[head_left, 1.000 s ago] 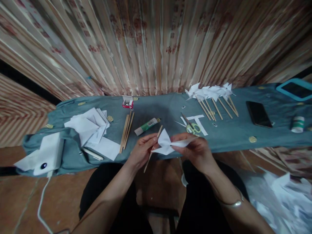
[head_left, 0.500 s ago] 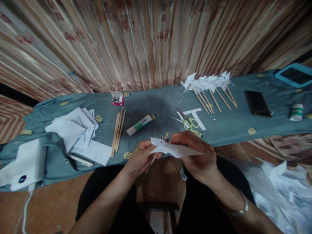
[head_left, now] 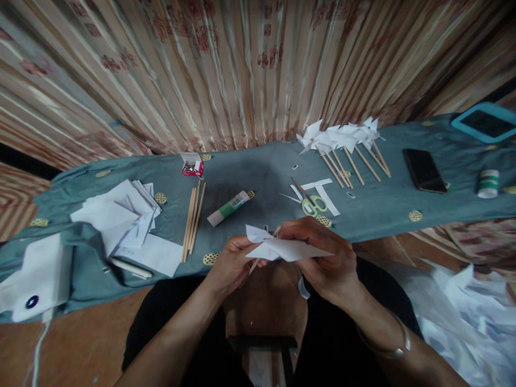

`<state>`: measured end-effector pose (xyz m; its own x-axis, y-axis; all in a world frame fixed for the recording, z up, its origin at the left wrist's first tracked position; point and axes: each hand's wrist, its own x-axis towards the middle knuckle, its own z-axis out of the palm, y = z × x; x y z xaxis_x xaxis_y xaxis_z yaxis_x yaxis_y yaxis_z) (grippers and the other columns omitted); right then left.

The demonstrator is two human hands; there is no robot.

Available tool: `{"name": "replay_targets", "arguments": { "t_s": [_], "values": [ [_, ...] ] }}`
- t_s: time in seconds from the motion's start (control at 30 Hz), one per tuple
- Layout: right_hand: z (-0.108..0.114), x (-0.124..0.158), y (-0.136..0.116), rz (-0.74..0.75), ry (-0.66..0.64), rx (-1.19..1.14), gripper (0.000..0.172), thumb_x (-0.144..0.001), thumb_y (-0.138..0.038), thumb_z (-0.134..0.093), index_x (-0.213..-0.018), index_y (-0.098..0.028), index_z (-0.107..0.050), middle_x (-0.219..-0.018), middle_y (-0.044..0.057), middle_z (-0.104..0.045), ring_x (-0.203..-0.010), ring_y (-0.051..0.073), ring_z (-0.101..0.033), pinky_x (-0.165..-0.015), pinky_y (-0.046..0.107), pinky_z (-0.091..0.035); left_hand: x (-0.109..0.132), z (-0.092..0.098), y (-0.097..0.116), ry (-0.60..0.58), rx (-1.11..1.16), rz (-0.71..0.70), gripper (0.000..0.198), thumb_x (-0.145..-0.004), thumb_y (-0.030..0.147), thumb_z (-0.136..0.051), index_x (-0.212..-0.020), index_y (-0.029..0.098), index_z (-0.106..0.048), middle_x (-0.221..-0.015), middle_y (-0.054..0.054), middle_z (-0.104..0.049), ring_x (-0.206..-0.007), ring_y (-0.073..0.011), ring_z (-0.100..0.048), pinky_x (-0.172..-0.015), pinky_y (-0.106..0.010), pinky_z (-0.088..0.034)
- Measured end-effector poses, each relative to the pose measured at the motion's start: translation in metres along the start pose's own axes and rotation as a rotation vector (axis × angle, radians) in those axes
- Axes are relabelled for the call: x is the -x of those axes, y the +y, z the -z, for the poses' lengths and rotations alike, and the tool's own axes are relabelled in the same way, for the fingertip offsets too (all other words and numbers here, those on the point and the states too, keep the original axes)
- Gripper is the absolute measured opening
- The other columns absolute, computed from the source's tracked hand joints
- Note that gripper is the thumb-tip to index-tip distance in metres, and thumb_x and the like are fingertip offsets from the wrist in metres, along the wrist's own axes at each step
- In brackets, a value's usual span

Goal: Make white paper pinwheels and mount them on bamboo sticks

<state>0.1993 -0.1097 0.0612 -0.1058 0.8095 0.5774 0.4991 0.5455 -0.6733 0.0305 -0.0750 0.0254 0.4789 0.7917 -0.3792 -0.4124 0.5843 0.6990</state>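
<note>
A folded white paper pinwheel (head_left: 282, 249) is between my hands, just over the table's front edge. Beneath it runs a thin wooden stick (head_left: 253, 266), mostly hidden by the paper. My left hand (head_left: 229, 264) is closed around the stick, its thumb against the paper's left side. From the right, my right hand (head_left: 328, 258) grips the pinwheel, its fingers curled over the far edge by the stick's upper end. Whether a pin joins paper and stick is hidden. Beyond the hands lie green-handled scissors (head_left: 313, 204), paper strips (head_left: 327, 200) and a glue stick (head_left: 229, 208).
Left: loose wooden sticks (head_left: 194, 220), an open red box of pins (head_left: 192, 166), paper sheets (head_left: 116, 209), a pen (head_left: 131, 267) and a white device (head_left: 42, 274). Right: several finished pinwheels (head_left: 342, 137), a phone (head_left: 424, 170), a small tub (head_left: 488, 184) and a paper-filled bag (head_left: 467, 317).
The pinwheel has tilted slightly in my hands, and less of the stick shows above and below it. Both hands keep their hold. The view has shifted slightly.
</note>
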Motion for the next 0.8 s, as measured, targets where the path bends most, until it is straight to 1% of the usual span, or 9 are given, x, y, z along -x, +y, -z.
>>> {"name": "replay_targets", "arguments": {
  "t_s": [0.27, 0.37, 0.43, 0.57, 0.63, 0.7, 0.8],
  "values": [
    [0.001, 0.000, -0.001, -0.008, -0.009, -0.005, 0.018, -0.086, -0.005, -0.060, -0.094, -0.019, -0.068, -0.092, 0.004, -0.076, -0.089, 0.015, -0.071, -0.083, 0.027, -0.056, 0.001, 0.001, 0.000, 0.002, -0.040, -0.008, 0.030, -0.055, 0.036, -0.094, -0.069, 0.013, -0.079, -0.055, -0.001, -0.062, -0.048, -0.0050, -0.048, -0.049, -0.017, -0.037],
    [0.001, 0.000, -0.002, -0.053, -0.009, -0.025, 0.017, -0.086, -0.007, -0.061, -0.092, -0.020, -0.069, -0.090, 0.002, -0.077, -0.088, 0.014, -0.072, -0.083, 0.027, -0.055, 0.001, 0.001, 0.000, 0.008, -0.046, -0.004, 0.032, -0.056, 0.038, -0.093, -0.071, 0.014, -0.080, -0.057, -0.002, -0.064, -0.048, -0.0048, -0.048, -0.049, -0.017, -0.037],
    [0.001, 0.000, -0.002, -0.132, -0.010, -0.071, 0.015, -0.086, -0.009, -0.062, -0.091, -0.021, -0.071, -0.089, 0.001, -0.077, -0.086, 0.014, -0.072, -0.082, 0.026, -0.055, 0.000, 0.001, 0.000, 0.011, -0.050, -0.006, 0.034, -0.054, 0.041, -0.094, -0.069, 0.014, -0.080, -0.054, -0.001, -0.062, -0.046, -0.0045, -0.047, -0.048, -0.017, -0.036],
    [-0.002, 0.000, 0.005, -0.368, 0.005, -0.225, 0.011, -0.085, -0.016, -0.065, -0.087, -0.022, -0.074, -0.088, 0.000, -0.077, -0.083, 0.015, -0.072, -0.075, 0.026, -0.056, -0.002, -0.002, 0.000, 0.024, -0.073, -0.015, 0.034, -0.054, 0.042, -0.093, -0.057, 0.014, -0.075, -0.047, 0.001, -0.055, -0.044, -0.0040, -0.043, -0.047, -0.018, -0.032],
    [-0.005, 0.000, 0.013, -0.474, 0.011, -0.282, 0.007, -0.083, -0.021, -0.068, -0.084, -0.022, -0.075, -0.083, 0.001, -0.077, -0.076, 0.015, -0.070, -0.068, 0.026, -0.054, -0.002, -0.003, -0.001, 0.035, -0.080, -0.036, 0.031, -0.055, 0.039, -0.092, -0.058, 0.013, -0.076, -0.047, 0.002, -0.053, -0.045, -0.0041, -0.041, -0.047, -0.018, -0.030],
    [-0.009, -0.001, 0.021, -0.552, 0.007, -0.320, 0.008, -0.080, -0.027, -0.070, -0.080, -0.020, -0.075, -0.076, 0.001, -0.075, -0.066, 0.014, -0.065, -0.060, 0.026, -0.049, -0.003, -0.005, -0.003, 0.059, -0.077, -0.060, 0.027, -0.055, 0.035, -0.091, -0.060, 0.012, -0.076, -0.048, 0.002, -0.052, -0.046, -0.0039, -0.040, -0.047, -0.018, -0.029],
    [-0.015, -0.002, 0.030, -0.623, -0.017, -0.380, 0.015, -0.079, -0.033, -0.071, -0.080, -0.019, -0.075, -0.071, 0.002, -0.072, -0.063, 0.014, -0.061, -0.058, 0.026, -0.047, -0.003, -0.005, -0.005, 0.114, -0.064, -0.069, 0.022, -0.052, 0.027, -0.088, -0.063, 0.011, -0.077, -0.049, 0.002, -0.053, -0.046, -0.0032, -0.038, -0.048, -0.018, -0.028]
  ]
}}
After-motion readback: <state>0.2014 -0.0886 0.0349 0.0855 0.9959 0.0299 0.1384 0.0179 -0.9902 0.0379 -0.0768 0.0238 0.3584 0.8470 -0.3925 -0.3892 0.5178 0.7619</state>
